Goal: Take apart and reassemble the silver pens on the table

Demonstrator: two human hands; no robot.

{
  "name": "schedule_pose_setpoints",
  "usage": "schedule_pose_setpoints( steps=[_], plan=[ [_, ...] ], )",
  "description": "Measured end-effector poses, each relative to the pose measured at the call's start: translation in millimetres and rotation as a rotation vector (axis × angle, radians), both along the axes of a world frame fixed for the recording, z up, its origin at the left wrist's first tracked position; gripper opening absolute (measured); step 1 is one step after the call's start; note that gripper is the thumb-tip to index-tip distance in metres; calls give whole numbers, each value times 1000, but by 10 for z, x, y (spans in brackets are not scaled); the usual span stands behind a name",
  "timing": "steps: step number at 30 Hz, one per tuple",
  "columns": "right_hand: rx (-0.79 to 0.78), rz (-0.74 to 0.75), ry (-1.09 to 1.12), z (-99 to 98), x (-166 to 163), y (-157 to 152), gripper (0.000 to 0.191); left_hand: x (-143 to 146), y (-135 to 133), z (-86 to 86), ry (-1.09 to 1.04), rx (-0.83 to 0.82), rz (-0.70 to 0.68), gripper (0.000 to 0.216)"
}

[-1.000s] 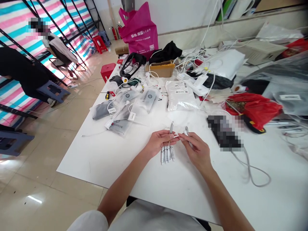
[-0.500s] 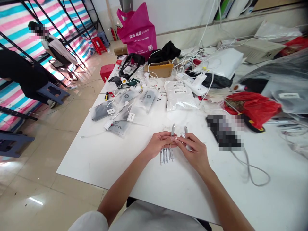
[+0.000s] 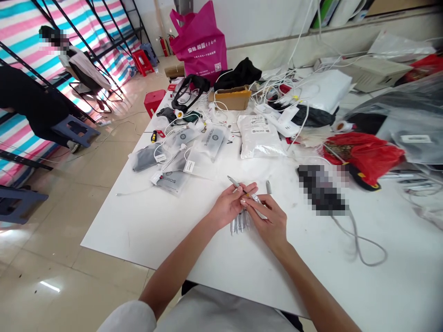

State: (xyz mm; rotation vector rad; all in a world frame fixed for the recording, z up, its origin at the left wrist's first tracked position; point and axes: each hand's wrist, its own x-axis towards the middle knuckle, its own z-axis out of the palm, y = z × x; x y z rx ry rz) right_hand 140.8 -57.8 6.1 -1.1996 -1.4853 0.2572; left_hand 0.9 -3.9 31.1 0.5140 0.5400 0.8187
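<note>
The left hand [image 3: 226, 207] grasps a slim, silver-grey, pen-shaped piece with a pointed end [image 3: 233, 181], its thumb pressing it against the fingers. The piece lies slantwise across this grip, its point sticking out past the thumb to the far left, and its other end disappears among the fingers; the fingertips stretch out loosely beyond it. The right hand [image 3: 270, 223] comes in close from the other side, thumb and forefinger drawn together against the left hand's fingers; whether this grip is clenched on something small cannot be told. A white-and-clear narrow piece [image 3: 255, 198] shows between the two hands, alongside the right forefinger. Just beyond the right knuckles a grey, tapered pen tip [image 3: 269, 187] points away from the body; whether it is held or lies on the white, smooth table [image 3: 166, 230] is unclear. A row of silver, translucent pens [image 3: 237, 225] lies on the table, partly under the hands.

Compared with half a second ago, the pen-shaped piece has swung from nearly upright to a leftward tilt, the left fingers have opened outward, and the right hand has shifted left and nearer the body. The row of pens stays in place, though the right hand now crowds its edge.
</note>
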Motion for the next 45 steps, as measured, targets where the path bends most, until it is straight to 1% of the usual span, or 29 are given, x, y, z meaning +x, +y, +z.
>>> schedule_pose_setpoints(
  steps=[6, 12, 23, 26, 30, 33, 37, 45],
  plan=[
    [4, -58, -21, -42, 11, 17, 19, 30, -34, 47, -15, -5, -25, 23],
    [46, -81, -60, -28, 30, 16, 20, 43, -33, 33, -16, -5, -20, 22],
    [35, -120, -65, -85, 69, 9, 19, 39, -38, 30, 2, 13, -38, 24],
    [38, -106, -42, -71, 68, 2, 23, 42, -38, 21, -1, 24, -45, 24],
    [92, -74, -32, -59, 61, 11, 34, 47, -42, 11, 10, 27, -45, 26],
    [102, -69, -43, -68, 60, 16, 37, 41, -44, 8, 0, 31, -44, 23],
    [91, -75, -56, -85, 61, 13, 36, 25, -39, 11, -13, 52, -55, 21],
    [91, -90, -116, -105, 62, 37, 26, 32, -45, -14, -3, 45, -57, 25]
  ],
)
